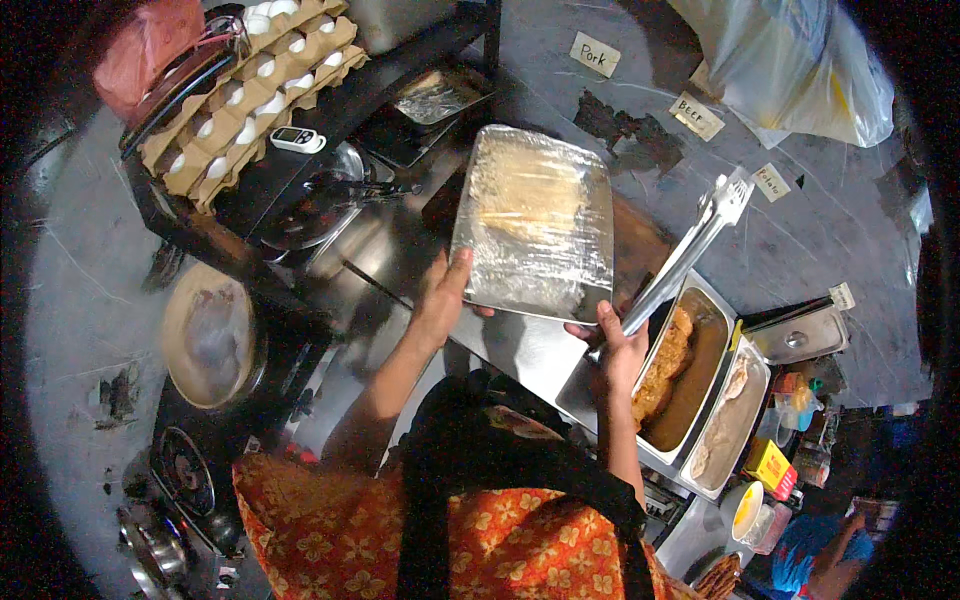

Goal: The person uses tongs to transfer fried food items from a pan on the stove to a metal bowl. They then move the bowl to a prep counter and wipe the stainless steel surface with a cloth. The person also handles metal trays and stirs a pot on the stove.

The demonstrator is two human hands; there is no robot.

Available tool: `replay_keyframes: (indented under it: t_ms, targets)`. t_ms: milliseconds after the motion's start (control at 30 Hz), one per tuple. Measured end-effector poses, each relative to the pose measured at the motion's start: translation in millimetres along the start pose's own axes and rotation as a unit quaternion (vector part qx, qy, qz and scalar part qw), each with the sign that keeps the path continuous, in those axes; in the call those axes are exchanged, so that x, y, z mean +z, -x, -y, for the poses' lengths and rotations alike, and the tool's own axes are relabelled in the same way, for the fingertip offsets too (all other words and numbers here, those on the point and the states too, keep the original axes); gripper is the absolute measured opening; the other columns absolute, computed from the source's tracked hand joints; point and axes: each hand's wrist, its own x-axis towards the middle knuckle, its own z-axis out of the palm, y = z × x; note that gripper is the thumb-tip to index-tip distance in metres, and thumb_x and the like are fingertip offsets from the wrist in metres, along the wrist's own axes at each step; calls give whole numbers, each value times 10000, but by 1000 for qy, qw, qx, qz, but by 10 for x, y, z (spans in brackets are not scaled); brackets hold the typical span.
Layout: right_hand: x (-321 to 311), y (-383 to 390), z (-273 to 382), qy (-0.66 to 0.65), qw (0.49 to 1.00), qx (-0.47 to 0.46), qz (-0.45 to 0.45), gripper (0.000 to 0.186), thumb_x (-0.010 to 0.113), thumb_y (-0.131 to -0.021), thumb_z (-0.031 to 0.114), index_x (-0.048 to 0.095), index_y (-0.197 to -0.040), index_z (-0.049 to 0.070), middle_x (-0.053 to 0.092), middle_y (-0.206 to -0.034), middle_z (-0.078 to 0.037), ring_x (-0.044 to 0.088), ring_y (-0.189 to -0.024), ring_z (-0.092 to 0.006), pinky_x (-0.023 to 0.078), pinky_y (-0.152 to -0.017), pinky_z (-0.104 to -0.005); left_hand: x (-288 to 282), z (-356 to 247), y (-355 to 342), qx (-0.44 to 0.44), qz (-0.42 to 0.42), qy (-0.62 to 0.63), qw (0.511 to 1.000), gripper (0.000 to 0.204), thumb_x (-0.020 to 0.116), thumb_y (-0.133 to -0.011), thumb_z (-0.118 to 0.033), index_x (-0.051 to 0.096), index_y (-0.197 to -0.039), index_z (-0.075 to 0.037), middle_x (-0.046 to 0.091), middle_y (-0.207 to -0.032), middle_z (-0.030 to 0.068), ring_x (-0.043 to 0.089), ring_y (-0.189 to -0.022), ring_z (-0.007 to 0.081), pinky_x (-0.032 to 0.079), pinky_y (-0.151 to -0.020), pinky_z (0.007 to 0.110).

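The film-covered tray [540,275] is held above the steel desk [500,358]. Its lower left corner is pinched between thumb and fingers by the left hand [440,303]; its lower right corner is pinched by the right hand [624,348], where the tongs [683,255] are also gripped, just beside the pan [708,302].

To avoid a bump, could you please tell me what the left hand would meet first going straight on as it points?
Most likely the plastic-wrapped rectangular tray, which the left hand grips near its lower left corner; depth beyond it is unclear.
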Motion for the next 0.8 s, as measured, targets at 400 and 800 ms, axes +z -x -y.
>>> replay_keyframes:
  t_ms: [400,800]
  targets:
    - [-299,127,54,-4,997,-7,72,369,575,-860,157,375,-1106,-31,522,-1134,-259,622,-889,-316,582,-550,-369,-505,-663,707,180,-145,-69,970,408,499,-879,-316,516,-1106,23,617,-925,157,639,-710,272,523,-490,325]
    - [-429,279,87,-10,998,-13,67,336,573,-857,100,353,-1073,-32,539,-1097,-236,630,-814,-278,557,-500,-337,-1214,-604,-27,183,-277,-17,943,356,406,-882,-220,496,-1063,74,600,-917,152,600,-623,247,487,-502,309]
